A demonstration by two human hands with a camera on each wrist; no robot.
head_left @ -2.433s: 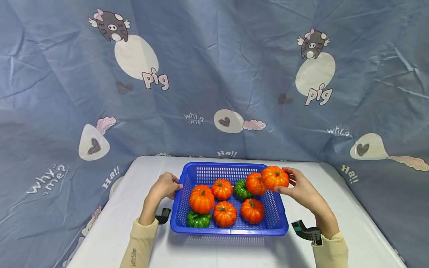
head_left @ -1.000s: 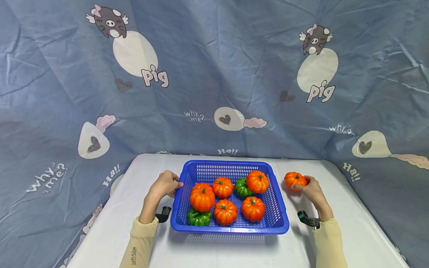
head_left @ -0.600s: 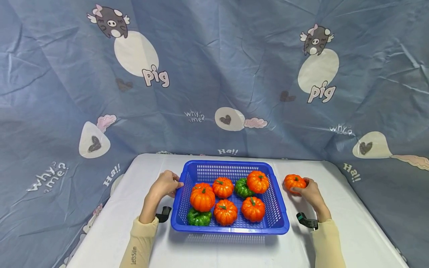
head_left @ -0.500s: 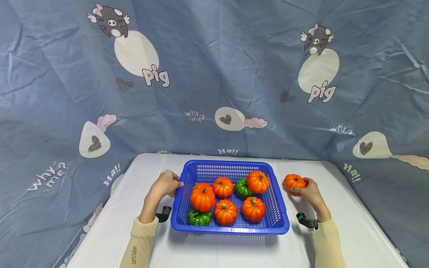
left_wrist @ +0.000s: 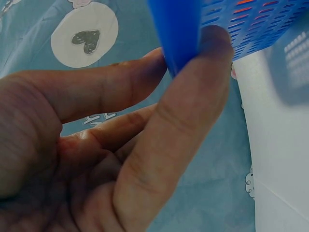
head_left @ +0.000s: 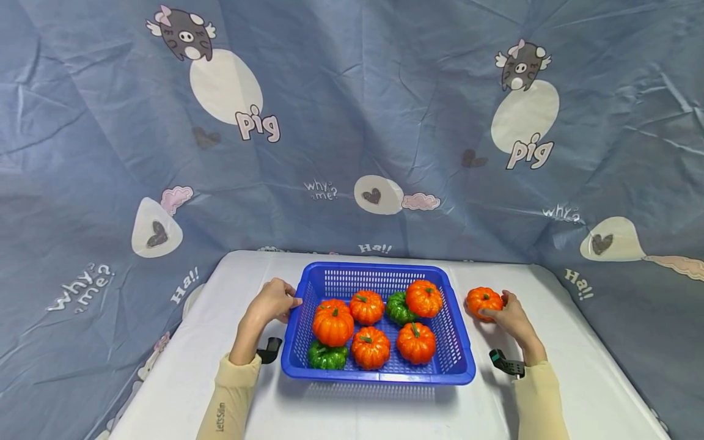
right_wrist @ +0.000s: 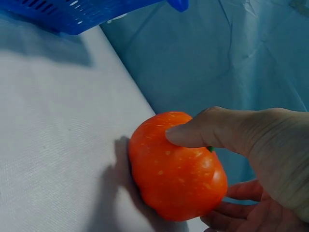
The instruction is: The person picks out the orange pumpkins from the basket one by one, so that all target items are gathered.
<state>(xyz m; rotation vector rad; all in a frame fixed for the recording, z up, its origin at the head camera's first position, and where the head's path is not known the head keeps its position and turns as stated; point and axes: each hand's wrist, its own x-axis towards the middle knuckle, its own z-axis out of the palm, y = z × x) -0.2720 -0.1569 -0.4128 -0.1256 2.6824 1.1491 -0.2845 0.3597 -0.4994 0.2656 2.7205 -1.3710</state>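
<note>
My left hand (head_left: 274,300) pinches the left rim of a blue plastic basket (head_left: 379,377) between thumb and fingers, as the left wrist view shows too. Several small orange pumpkins, such as one (head_left: 332,324) at the left, sit inside with two green ones (head_left: 327,355). Outside, right of the basket, an orange pumpkin (head_left: 484,304) rests on the white table. My right hand (head_left: 514,315) is at its right side. In the right wrist view the straight thumb (right_wrist: 198,133) lies over that pumpkin, while the other fingers sit loosely beside it, partly hidden.
The white-covered table (head_left: 363,415) extends around the basket. Behind it hangs a blue-grey curtain (head_left: 330,134) with pig prints, which also flanks both sides. Each wrist wears a black device, one (head_left: 506,365) on the right.
My right hand has carried an orange pumpkin out from above the basket's right end and set it on the table. Lately the hand has eased slightly right. My left hand stays on the rim.
</note>
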